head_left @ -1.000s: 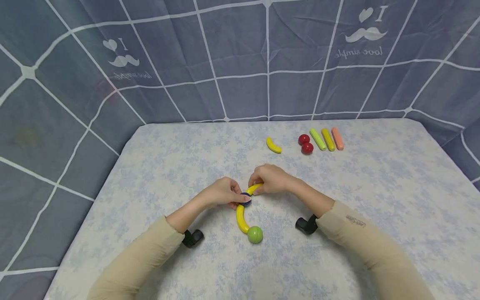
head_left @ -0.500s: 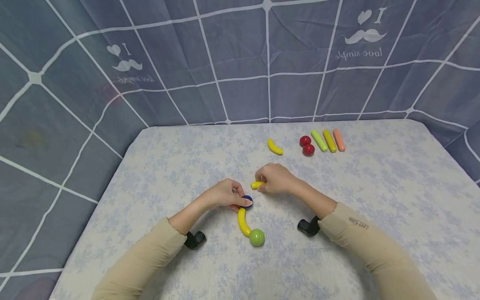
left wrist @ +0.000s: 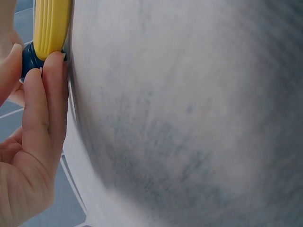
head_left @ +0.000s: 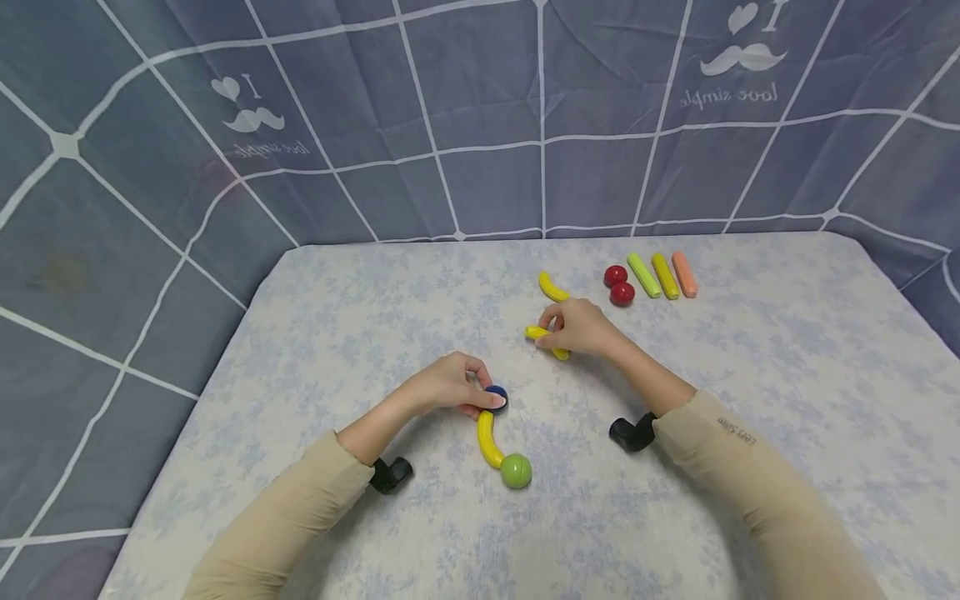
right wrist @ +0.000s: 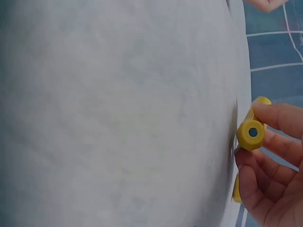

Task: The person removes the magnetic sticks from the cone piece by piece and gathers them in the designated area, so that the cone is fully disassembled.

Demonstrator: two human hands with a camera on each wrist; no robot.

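My left hand (head_left: 450,387) pinches a dark blue ball (head_left: 497,397) at the top of a curved yellow piece (head_left: 487,440), which ends in a green ball (head_left: 516,471). In the left wrist view my fingers (left wrist: 45,99) press the blue ball (left wrist: 29,61) beside the yellow piece (left wrist: 51,26). Farther back, my right hand (head_left: 581,327) holds a second curved yellow piece (head_left: 546,338) just above the table (head_left: 787,367). Its round end with a blue hole (right wrist: 250,133) faces the right wrist camera.
Another yellow curved piece (head_left: 552,288) lies behind my right hand. Two red balls (head_left: 619,285) and green (head_left: 644,276), yellow (head_left: 664,276) and orange (head_left: 684,274) sticks lie at the back right. A grid-patterned blue cloth wall (head_left: 480,125) surrounds the table.
My right hand pulled its yellow piece off the blue ball and carried it back and to the right, toward the loose yellow piece. The left hand stayed on the blue ball.
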